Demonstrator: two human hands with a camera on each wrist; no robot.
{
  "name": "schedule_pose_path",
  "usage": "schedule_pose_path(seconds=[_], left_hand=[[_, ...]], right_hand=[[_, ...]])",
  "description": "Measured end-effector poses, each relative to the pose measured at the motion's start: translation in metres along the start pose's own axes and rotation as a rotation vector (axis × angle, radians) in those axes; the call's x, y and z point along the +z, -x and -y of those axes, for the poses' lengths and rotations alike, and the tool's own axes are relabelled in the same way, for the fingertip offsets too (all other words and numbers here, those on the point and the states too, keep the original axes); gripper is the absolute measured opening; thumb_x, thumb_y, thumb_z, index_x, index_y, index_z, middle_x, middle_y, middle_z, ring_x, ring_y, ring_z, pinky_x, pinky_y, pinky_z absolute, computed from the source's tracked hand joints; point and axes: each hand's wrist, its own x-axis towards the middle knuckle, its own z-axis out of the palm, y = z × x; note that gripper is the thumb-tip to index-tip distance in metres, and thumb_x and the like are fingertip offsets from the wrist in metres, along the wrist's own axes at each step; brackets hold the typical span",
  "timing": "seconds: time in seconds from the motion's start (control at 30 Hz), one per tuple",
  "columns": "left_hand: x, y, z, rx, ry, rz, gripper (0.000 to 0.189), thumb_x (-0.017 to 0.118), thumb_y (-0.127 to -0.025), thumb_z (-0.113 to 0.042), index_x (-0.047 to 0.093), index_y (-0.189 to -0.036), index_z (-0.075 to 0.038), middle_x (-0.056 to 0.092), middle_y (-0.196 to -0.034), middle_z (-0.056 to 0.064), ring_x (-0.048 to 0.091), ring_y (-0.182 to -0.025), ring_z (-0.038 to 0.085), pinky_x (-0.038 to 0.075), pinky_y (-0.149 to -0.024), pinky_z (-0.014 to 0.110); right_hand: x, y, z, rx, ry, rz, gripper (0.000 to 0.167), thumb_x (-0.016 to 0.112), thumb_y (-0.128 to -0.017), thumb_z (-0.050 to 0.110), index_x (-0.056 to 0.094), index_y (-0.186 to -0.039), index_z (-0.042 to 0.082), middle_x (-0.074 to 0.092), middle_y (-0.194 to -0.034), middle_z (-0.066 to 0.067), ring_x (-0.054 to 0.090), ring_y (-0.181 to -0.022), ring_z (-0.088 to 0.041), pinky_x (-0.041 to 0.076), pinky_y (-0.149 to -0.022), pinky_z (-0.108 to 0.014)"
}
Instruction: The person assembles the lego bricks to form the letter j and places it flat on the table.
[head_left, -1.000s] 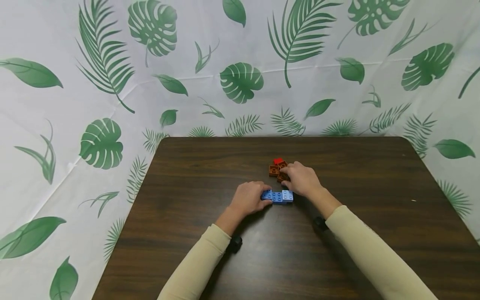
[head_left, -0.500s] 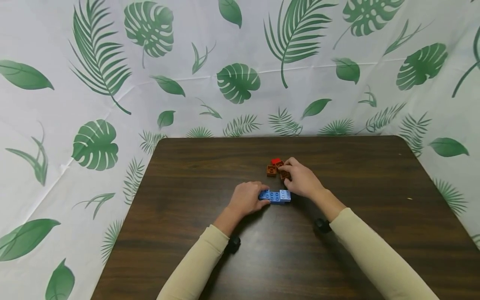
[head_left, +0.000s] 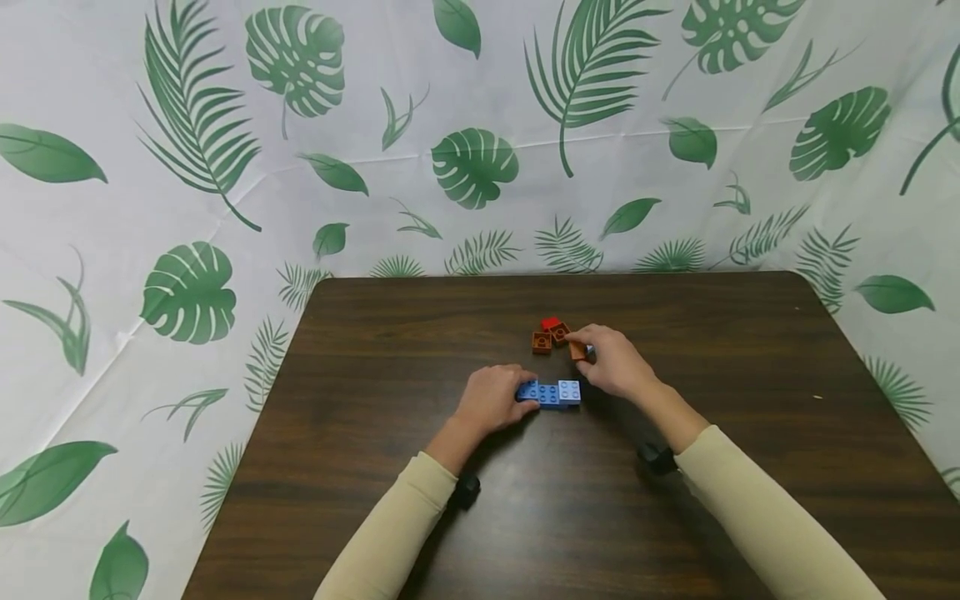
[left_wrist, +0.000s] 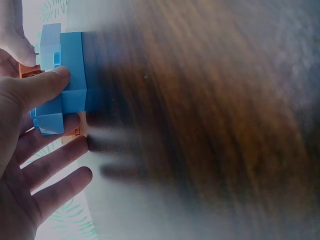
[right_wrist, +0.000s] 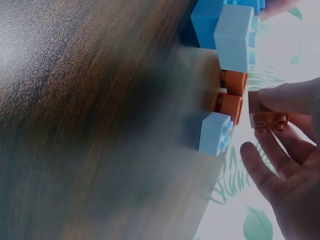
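Observation:
My left hand (head_left: pixel 491 400) grips the left end of a joined row of blue toy bricks (head_left: pixel 549 396), thumb on the near side and index finger on the far side. A light blue brick (right_wrist: pixel 234 37) sits on top at the row's right end. Beyond it, my right hand (head_left: pixel 613 363) pinches a brown toy brick (right_wrist: pixel 265 112) between thumb and fingers. In the right wrist view this brick is held above the table, its studs visible. A loose light blue brick (right_wrist: pixel 214 134) stands behind the right hand, mostly hidden in the head view.
Just left of the right hand lie two brown bricks, one square to the table (head_left: pixel 542 342) and one turned (head_left: pixel 559 332). A red brick (head_left: pixel 551 322) touches this group at the back. The dark wooden table (head_left: pixel 360 467) ends before a leaf-print cloth (head_left: pixel 405 200).
My right hand has taken the nearest brown brick out of the group, lifting and tilting it, and drawn slightly back. The loose light blue brick now partly shows. The left hand keeps its grip.

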Motion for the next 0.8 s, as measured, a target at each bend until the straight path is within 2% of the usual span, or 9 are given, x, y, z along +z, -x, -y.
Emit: schedule_pose_path(seconds=[0.13, 0.27, 0.5, 0.8], left_hand=[[0.001, 0.0, 0.001, -0.005, -0.003, 0.001, 0.042, 0.073, -0.086, -0.048, 0.072, -0.119, -0.022, 0.069, -0.1, -0.007, 0.065, -0.082, 0.012, 0.053, -0.071, 0.034], [0.001, 0.001, 0.001, -0.005, -0.001, 0.004, 0.042, 0.072, -0.086, -0.048, 0.072, -0.12, -0.022, 0.069, -0.1, -0.006, 0.065, -0.082, 0.013, 0.053, -0.071, 0.034], [0.001, 0.0, 0.0, -0.003, 0.006, 0.005, 0.042, 0.072, -0.086, -0.048, 0.072, -0.119, -0.022, 0.07, -0.1, -0.006, 0.064, -0.081, 0.012, 0.052, -0.071, 0.033], [0.0, 0.001, 0.001, -0.004, 0.011, 0.012, 0.042, 0.072, -0.086, -0.048, 0.072, -0.12, -0.022, 0.069, -0.099, -0.007, 0.064, -0.08, 0.011, 0.052, -0.07, 0.033]], right_hand=[[-0.003, 0.004, -0.001, -0.003, -0.038, 0.005, 0.042, 0.069, -0.089, 0.007, 0.061, -0.13, 0.006, 0.059, -0.124, -0.011, 0.057, -0.111, -0.031, 0.046, -0.092, -0.053], [-0.007, 0.01, -0.001, -0.017, -0.065, 0.007, 0.04, 0.067, -0.092, 0.008, 0.06, -0.131, 0.007, 0.058, -0.121, -0.01, 0.057, -0.106, -0.029, 0.046, -0.091, -0.051], [-0.014, 0.02, 0.001, -0.035, -0.036, 0.018, 0.047, 0.067, -0.093, 0.012, 0.055, -0.139, 0.01, 0.054, -0.116, -0.008, 0.056, -0.095, -0.025, 0.048, -0.085, -0.048], [-0.017, 0.029, 0.01, -0.085, -0.051, 0.02, 0.053, 0.074, -0.089, 0.016, 0.055, -0.138, 0.006, 0.062, -0.114, -0.007, 0.061, -0.101, -0.024, 0.05, -0.087, -0.047]])
